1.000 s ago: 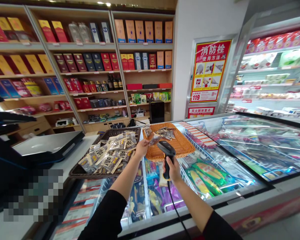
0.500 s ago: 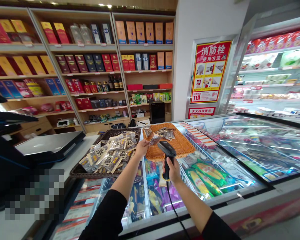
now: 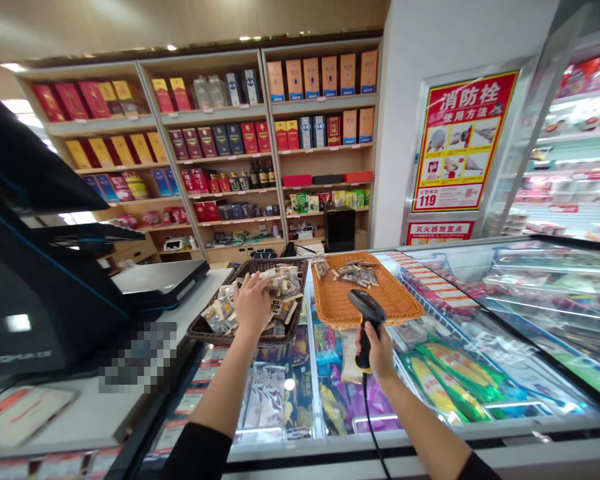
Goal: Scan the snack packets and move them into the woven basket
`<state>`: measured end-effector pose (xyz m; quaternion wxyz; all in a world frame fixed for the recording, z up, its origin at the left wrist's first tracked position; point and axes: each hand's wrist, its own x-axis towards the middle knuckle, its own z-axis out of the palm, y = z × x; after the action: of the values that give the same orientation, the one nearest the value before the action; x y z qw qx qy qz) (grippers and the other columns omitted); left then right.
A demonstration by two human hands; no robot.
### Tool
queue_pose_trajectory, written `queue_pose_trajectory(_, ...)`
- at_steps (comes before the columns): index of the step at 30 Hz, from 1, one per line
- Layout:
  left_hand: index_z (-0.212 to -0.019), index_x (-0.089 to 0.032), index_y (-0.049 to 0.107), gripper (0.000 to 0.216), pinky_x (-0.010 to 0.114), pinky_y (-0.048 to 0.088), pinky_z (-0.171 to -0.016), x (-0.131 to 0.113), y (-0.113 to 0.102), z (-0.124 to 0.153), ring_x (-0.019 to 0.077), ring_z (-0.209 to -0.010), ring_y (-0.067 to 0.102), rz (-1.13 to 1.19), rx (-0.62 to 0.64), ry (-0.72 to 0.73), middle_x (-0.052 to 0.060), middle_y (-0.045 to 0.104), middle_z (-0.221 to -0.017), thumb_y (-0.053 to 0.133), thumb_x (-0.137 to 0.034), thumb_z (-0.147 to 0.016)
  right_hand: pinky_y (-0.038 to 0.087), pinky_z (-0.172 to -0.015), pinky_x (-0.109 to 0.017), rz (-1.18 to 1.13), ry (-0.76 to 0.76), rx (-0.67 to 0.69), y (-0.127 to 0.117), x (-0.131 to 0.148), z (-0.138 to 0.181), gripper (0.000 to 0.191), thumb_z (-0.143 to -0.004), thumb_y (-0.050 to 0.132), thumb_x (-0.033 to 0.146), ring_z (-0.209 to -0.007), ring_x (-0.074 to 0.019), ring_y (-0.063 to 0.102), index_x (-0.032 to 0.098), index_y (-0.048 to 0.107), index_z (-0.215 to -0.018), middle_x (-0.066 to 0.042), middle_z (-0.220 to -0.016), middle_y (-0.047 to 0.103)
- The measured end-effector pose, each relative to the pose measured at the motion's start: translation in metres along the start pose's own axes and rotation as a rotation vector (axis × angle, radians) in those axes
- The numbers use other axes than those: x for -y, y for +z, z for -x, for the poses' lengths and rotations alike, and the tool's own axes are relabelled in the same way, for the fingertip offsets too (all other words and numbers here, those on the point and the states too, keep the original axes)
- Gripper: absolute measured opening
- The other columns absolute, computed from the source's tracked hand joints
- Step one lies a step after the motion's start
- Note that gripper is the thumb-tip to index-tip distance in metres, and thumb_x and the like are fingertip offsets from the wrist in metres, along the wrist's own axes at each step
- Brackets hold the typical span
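Observation:
My right hand grips the handle of a black barcode scanner, held above the glass freezer lid with its head just in front of the orange wicker tray. My left hand rests palm down on the pile of snack packets in the dark wicker basket, fingers curled into the packets. Whether it grasps one is hidden. Several small packets lie at the far end of the orange tray.
A black checkout terminal and a flat scale stand on the white counter at left. The glass-topped freezer stretches right. Shelves of boxed goods line the back wall, with a red poster on the pillar.
My left hand has left the spot in front of the scanner and dropped onto the packets in the dark basket. The packet it held is gone from view. The camera has shifted left.

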<state>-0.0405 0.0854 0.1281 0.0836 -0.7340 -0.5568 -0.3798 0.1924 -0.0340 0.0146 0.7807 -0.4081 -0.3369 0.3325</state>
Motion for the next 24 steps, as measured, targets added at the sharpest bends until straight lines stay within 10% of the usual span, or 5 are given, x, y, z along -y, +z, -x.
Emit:
queue_pose_trajectory(8,-0.148,-0.032,0.033,0.071,0.065,0.019,-0.11,0.026,0.019,-0.005,0.0383,-0.145,0.016,-0.175,0.45,0.013,0.009,0.024,-0.158,0.043,-0.063,-0.085,0.039,-0.033,-0.022,-0.032,0.063,-0.022,-0.003,-0.006,-0.001,0.045,-0.073,0.07,0.061,-0.036,-0.0103,0.048,0.021,0.05,-0.076,0.005,-0.056,0.055)
queue_pose_trajectory(18,-0.143,-0.025,0.045,0.084,0.075,0.017,-0.102,0.035,0.055,-0.075,0.0502,-0.136,0.029,-0.194,0.524,-0.154,0.02,0.032,-0.153,0.039,-0.077,-0.076,0.039,-0.032,-0.022,0.043,0.045,-0.032,-0.003,-0.009,-0.003,0.046,-0.075,0.067,0.063,-0.035,-0.0102,0.047,0.021,0.05,-0.073,0.004,-0.053,0.054)
queue_pose_trajectory(24,-0.15,-0.018,0.031,0.069,0.067,0.015,-0.11,0.025,0.054,-0.09,0.0393,-0.143,0.021,-0.166,0.409,-0.079,0.018,0.026,-0.156,0.03,-0.055,-0.092,0.039,-0.033,-0.022,0.048,0.058,-0.029,-0.006,-0.011,-0.005,0.046,-0.075,0.066,0.064,-0.035,-0.0101,0.047,0.02,0.051,-0.072,0.004,-0.054,0.055)
